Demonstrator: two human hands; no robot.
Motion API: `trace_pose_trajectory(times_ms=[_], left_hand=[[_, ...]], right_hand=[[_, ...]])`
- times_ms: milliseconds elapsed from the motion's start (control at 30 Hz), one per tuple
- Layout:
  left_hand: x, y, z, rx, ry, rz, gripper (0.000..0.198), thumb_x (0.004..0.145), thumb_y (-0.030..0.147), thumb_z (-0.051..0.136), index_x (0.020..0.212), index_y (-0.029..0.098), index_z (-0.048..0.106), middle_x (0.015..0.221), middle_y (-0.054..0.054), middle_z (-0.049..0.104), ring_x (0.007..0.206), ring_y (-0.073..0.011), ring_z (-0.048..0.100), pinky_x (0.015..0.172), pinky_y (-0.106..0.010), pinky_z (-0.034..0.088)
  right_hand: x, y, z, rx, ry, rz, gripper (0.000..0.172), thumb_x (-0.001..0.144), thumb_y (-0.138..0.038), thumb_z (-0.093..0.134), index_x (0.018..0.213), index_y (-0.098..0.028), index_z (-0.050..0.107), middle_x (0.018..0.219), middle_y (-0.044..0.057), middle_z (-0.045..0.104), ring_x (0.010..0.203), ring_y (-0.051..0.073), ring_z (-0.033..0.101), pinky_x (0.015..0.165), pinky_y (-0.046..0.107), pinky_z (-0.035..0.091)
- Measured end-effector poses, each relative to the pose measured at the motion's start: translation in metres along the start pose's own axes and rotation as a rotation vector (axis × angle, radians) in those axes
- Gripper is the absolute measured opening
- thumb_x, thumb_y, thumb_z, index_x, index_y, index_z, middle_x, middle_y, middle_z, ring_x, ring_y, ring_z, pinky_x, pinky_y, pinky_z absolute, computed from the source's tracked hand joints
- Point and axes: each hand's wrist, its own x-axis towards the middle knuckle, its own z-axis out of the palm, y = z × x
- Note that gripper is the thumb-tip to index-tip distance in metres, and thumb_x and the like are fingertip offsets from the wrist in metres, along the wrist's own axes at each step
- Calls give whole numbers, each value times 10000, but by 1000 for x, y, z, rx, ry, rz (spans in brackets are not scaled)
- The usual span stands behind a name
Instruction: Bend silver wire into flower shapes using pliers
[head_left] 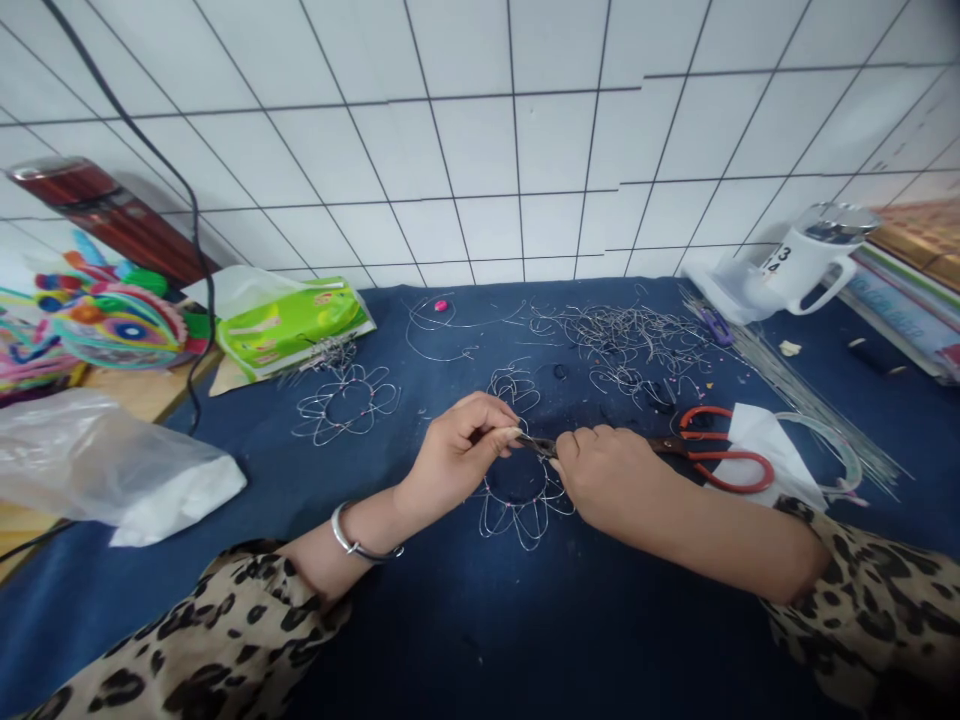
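My left hand (457, 450) is closed in a pinch on the top of a silver wire flower (525, 505) that lies on the blue cloth (465, 620). My right hand (607, 475) is closed round pliers (541, 445), whose tips meet the wire right beside my left fingertips. The red handles of the pliers (724, 462) stick out to the right of my right hand. A silver bangle sits on my left wrist.
A finished wire flower (346, 402) lies to the left, another (514, 385) behind my hands. A tangle of wire pieces (630, 340) and straight wires (810, 400) lie at the back right. A green packet (292, 325), a plastic bag (105, 465) and a white mug (814, 260) stand around.
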Motion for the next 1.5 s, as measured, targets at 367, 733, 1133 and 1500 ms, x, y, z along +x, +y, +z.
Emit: trace_pose_trajectory(times_ms=[367,733,1133,1500], left_hand=[[8,-17,-8,-192,-10,-212,114,823,247,584,796,136,580,810,-43,629,657,-95,603,614,-250,541],[8,-15,-9,-268,-60,-197,95,809,237,591,841,147,595,881,-55,622,786,-142,649,644,-265,556],[1,-1,8,-222,-145,-173,86,790,185,598,869,152,592,836,-50,633,737,-130,631,617,-254,546],[-5,-2,8,-554,-181,-376,282,750,122,635,1013,172,544,886,-26,616,749,-129,664,668,-246,537]], right_hand=[[10,17,-6,268,-168,70,273,907,-350,367,884,-151,554,797,61,633,669,160,577,574,271,346],[20,44,-15,810,-40,315,203,816,-373,492,779,-179,539,686,6,582,592,108,497,549,239,349],[21,24,-1,958,115,129,163,823,-281,494,750,-152,563,665,-22,512,623,90,456,600,222,336],[13,26,8,1155,276,159,192,851,-329,496,799,-161,572,672,-37,488,599,76,414,600,220,336]])
